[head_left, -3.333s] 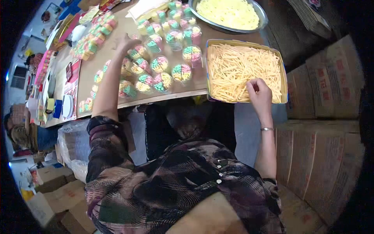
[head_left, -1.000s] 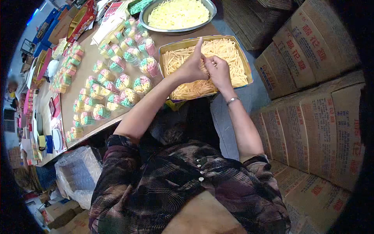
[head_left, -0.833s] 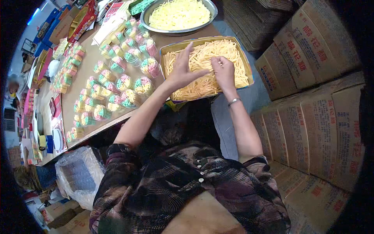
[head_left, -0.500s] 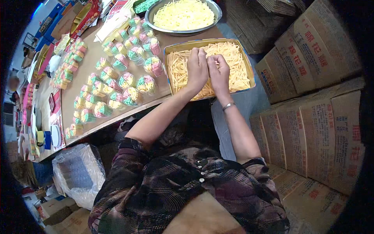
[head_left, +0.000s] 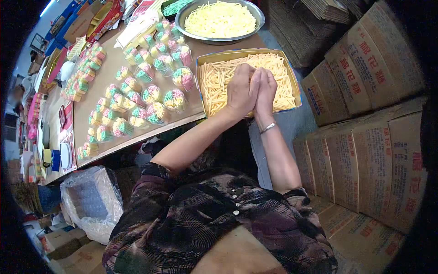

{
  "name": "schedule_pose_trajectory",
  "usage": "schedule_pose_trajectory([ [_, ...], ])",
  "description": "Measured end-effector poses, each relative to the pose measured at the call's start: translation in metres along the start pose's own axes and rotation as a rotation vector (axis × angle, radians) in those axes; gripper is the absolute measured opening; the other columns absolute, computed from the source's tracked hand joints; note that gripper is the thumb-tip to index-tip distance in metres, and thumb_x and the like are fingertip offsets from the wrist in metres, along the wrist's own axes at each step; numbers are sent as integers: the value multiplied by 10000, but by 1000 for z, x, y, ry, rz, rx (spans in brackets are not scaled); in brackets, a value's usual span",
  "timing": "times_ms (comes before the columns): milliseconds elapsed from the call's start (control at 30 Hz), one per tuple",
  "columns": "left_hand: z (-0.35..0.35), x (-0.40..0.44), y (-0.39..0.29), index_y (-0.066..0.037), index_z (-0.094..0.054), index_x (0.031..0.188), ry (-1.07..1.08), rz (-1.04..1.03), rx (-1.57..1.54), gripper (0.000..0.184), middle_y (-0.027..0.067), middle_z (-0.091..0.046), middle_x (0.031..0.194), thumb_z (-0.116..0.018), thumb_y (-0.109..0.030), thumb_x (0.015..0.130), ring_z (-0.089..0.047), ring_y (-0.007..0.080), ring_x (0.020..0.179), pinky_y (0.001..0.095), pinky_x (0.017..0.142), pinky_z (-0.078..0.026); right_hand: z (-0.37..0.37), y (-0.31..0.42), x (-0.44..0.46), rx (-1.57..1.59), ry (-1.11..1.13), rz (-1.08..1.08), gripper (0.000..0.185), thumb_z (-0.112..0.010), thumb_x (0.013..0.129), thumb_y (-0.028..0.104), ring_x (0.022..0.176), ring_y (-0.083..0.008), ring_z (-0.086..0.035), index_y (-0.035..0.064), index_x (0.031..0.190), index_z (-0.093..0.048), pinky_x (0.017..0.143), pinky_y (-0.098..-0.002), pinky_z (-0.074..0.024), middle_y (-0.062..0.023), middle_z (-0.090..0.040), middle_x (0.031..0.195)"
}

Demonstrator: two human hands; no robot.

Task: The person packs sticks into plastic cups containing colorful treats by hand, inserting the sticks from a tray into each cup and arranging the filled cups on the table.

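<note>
Pressing my left hand and right hand together, fingers closed, over the orange sticks in the box, I cannot tell what my grip holds; filled cups stand beside it on the bench.

Left hand and right hand press together, fingers up, forearms converging.
</note>
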State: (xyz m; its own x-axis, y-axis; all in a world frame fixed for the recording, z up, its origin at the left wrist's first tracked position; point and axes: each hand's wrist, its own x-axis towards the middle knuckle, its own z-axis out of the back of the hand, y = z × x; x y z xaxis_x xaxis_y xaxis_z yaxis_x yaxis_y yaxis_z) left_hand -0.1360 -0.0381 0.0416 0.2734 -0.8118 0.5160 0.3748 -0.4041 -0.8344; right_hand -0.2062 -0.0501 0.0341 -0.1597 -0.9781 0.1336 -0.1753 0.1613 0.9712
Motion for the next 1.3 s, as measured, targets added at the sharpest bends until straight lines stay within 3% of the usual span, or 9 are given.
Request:
schedule_pose_trajectory([
  [100, 2, 10, 4, -2, -508, 803, 22, 42, 53, 247, 84, -536, 679, -508, -213, 931, -468, 202, 553, 345, 536, -412, 2, 3, 1, 108, 23, -71, 275, -485, 948, 268, 826, -140, -530, 14, 904, -581, 756, -252, -429, -67, -578, 869],
  [233, 10, 25, 26, -27, -507, 733, -80, 233, -207, 242, 16, -501, 622, -537, -187, 912, -427, 113, 565, 253, 514, -360, 10, 5, 10, -532, 120, 293, 341, -389, 993, 287, 907, -194, -548, 8, 997, -584, 808, -294, -431, -106, -587, 1016],
  [400, 3, 22, 36, -28, -503, 708, -116, 284, -162, 237, 35, -486, 603, -539, -175, 891, -405, 118, 521, 288, 473, -368, -6, 9, 9, -492, 154, 356, 351, -405, 983, 301, 954, -254, -551, 2, 953, -586, 831, -361, -436, -162, -555, 1049],
  [533, -2, 11, 33, -3, -459, 892, -55, 309, -183, 203, 134, -531, 778, -427, -200, 933, -516, 233, 698, 382, 644, -432, -13, 0, 11, -502, 164, 284, 313, -466, 968, 300, 753, -232, -552, 12, 933, -584, 699, -337, -451, -112, -599, 857],
  [567, 1, 9, 26, -20, -454, 869, -35, 361, -269, 214, 97, -498, 811, -372, -201, 948, -471, 195, 725, 341, 697, -416, -12, 1, 14, -513, 172, 264, 310, -481, 963, 305, 692, -229, -542, 16, 915, -582, 664, -338, -448, -101, -603, 800],
  [833, -2, 13, 30, -6, -489, 748, -266, 400, -310, 263, 86, -505, 692, -456, -195, 928, -466, 187, 618, 341, 597, -415, -16, 4, 14, -703, 286, 78, 350, -476, 964, 345, 643, -182, -504, 27, 835, -543, 625, -323, -423, -92, -585, 733],
  [933, -3, 12, 30, -3, -495, 749, -177, 379, -205, 252, 84, -520, 705, -482, -190, 917, -474, 173, 629, 331, 593, -412, -19, -4, 10, -471, 122, 190, 361, -470, 965, 358, 669, -195, -511, 26, 841, -539, 639, -326, -425, -95, -588, 786],
  [1100, 3, 16, 17, 6, -513, 763, -114, 386, -267, 223, 84, -537, 712, -501, -171, 899, -487, 176, 641, 326, 590, -412, -10, -20, 21, -34, 18, -97, 352, -449, 974, 344, 728, -211, -522, 17, 879, -540, 693, -323, -432, -96, -587, 858],
  [1300, -14, 3, 42, 8, -546, 794, -109, 385, -327, 193, 76, -550, 716, -507, -154, 891, -497, 166, 653, 310, 598, -424, 3, -30, 31, -585, 102, 132, 335, -443, 979, 318, 789, -203, -530, 2, 939, -549, 762, -313, -431, -99, -580, 892],
])
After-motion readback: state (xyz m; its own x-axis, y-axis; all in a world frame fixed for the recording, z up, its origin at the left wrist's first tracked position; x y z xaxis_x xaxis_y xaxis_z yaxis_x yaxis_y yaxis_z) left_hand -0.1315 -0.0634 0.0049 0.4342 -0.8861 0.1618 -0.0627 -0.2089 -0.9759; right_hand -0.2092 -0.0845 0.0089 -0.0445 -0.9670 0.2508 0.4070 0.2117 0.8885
